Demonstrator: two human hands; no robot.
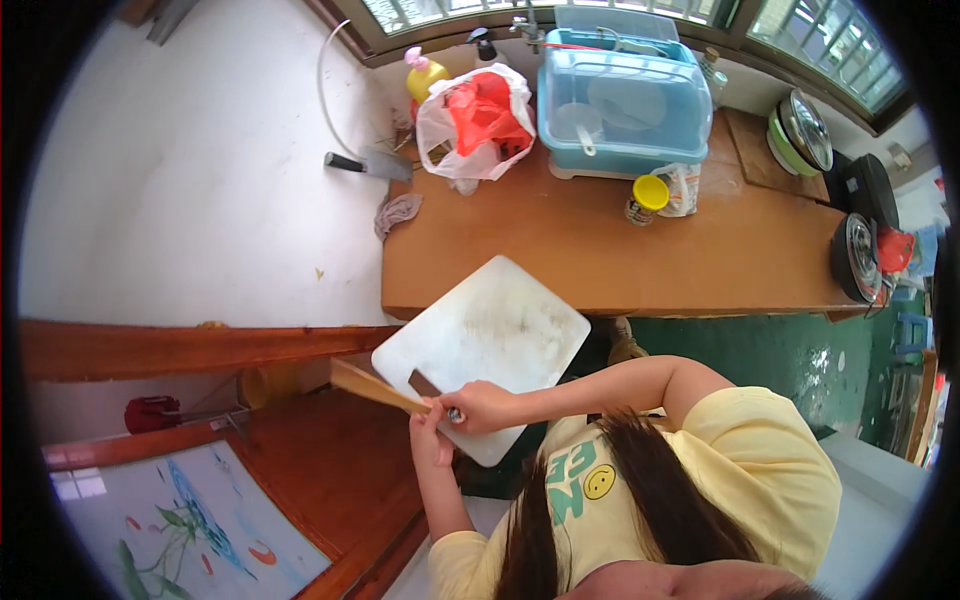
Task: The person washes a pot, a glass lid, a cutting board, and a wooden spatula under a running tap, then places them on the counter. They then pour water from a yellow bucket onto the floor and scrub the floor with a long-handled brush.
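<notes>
My right hand (482,407) is closed around the grip of a long, flat tan tool; a shiny round end shows by the fist. The tan flat part (372,386) points left and widens toward its tip; whether it is wood or a blade reflecting wood I cannot tell. My left hand (432,440) is closed, its fingers pinching this tool just ahead of the right hand. Under both hands is a white cutting board (490,325) with a slot and grey stains, tilted across the worktop's near edge. What supports its near part is hidden.
On the brown worktop (620,260) stand a blue dish box (625,110), a yellow-lidded jar (648,197) and a white bag with red plastic (487,115). A black-handled cleaver (375,164) lies left of the bag. Pots (857,255) stand far right. A wooden ledge (200,350) runs along the left.
</notes>
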